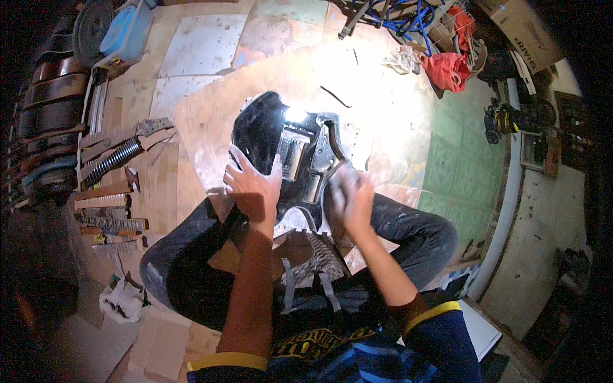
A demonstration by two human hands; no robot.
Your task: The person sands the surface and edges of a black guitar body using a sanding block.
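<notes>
A glossy black electric guitar body (257, 132) lies in front of me, with several routed cavities in its face. My left hand (252, 185) rests on its left edge, fingers spread and thumb toward the long cavity (292, 156). At the right edge of the body is my right hand (349, 198), smeared by motion. Its fingers seem bent over the rim, but whether they hold anything cannot be made out. White dust marks the hand. A pale board (204, 115) lies under the guitar body.
To the left lie guitar necks (153, 127), a black coiled spring-like piece (112, 163) and several saws (108, 201). Guitar bodies stack up at the far left. A blue container (126, 30), blue cables (408, 16) and a red cloth (447, 71) sit farther back. My crossed legs flank the board.
</notes>
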